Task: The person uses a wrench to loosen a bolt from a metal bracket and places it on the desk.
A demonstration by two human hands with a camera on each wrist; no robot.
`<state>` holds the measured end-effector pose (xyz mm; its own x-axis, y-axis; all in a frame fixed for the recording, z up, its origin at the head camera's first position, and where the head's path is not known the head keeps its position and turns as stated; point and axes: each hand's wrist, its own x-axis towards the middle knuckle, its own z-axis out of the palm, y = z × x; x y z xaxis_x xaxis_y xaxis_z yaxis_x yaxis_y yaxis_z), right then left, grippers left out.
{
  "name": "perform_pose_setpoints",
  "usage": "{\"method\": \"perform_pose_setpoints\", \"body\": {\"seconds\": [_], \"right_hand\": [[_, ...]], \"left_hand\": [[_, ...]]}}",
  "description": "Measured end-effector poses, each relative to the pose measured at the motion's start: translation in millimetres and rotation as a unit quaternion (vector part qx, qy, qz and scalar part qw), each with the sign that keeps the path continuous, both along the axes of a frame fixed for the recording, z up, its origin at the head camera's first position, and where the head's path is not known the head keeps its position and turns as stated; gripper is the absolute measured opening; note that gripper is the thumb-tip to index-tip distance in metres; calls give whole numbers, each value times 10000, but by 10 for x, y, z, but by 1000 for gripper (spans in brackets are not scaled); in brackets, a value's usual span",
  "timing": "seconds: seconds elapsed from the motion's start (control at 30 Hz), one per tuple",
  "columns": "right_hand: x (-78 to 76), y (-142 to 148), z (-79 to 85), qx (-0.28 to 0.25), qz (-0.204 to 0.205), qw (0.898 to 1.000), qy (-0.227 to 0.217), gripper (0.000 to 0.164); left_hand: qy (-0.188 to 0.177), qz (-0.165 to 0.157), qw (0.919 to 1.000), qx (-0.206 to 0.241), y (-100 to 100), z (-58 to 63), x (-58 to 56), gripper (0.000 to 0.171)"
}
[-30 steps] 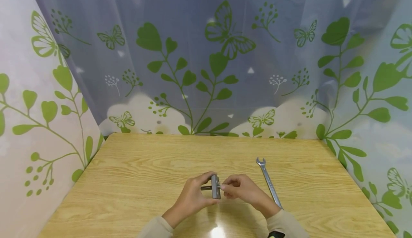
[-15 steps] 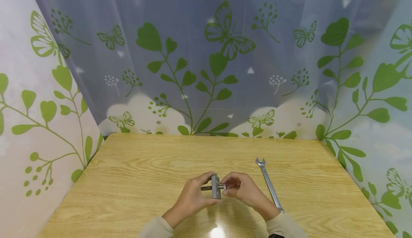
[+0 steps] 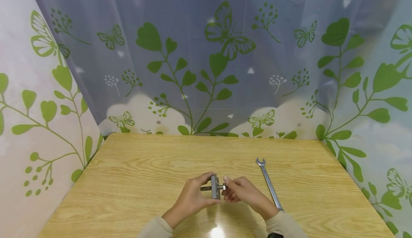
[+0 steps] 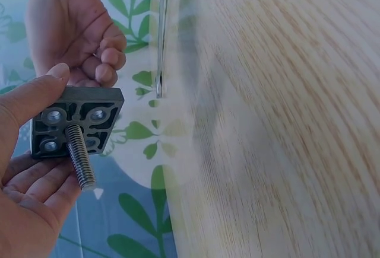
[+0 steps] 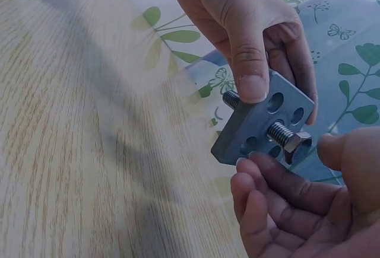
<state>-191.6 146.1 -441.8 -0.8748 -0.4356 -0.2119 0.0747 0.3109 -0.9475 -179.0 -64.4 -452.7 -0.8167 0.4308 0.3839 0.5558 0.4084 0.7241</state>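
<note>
My left hand [image 3: 192, 194] holds a grey square plate [image 5: 256, 123] by its edges, thumb on one side and fingers on the other. Round holes sit near the plate's corners. Through its middle runs a threaded bolt [image 5: 279, 132]. Its hex head stands out on the right side, with some thread showing between head and plate. On the other side the long threaded end [image 4: 80, 157] sticks out. My right hand [image 3: 244, 191] is at the bolt head, fingers loosely bent below it. In the right wrist view a gap shows between the thumb and the head.
A combination wrench [image 3: 269, 182] lies on the wooden table [image 3: 145, 159], right of my right hand, its open end pointing away. Printed curtains [image 3: 193, 70] with leaves and butterflies hang behind and beside the table.
The right fingers have shifted around the bolt head, the thumb moving from below to above. More of the bolt shows on the head side than a second ago. The left hand stays put.
</note>
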Motion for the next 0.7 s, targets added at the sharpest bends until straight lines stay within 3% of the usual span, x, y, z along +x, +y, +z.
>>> {"method": "perform_pose_setpoints", "body": {"seconds": [0.17, 0.33, 0.47, 0.7], "right_hand": [[-15, -5, 9, 74, -66, 10000, -2, 49], [-23, 24, 6, -83, -7, 9984, 561, 25], [-18, 27, 13, -318, 61, 9957, 863, 22], [-12, 17, 20, -349, 30, 9952, 910, 21]], "left_hand": [[-13, -16, 10000, 1, 4, -10, -4, 67], [-144, -5, 9999, -26, 0, -1, 3, 68], [-195, 5, 9998, -45, 4, 10, 3, 70], [-111, 11, 9999, -83, 7, 5, 0, 70]]}}
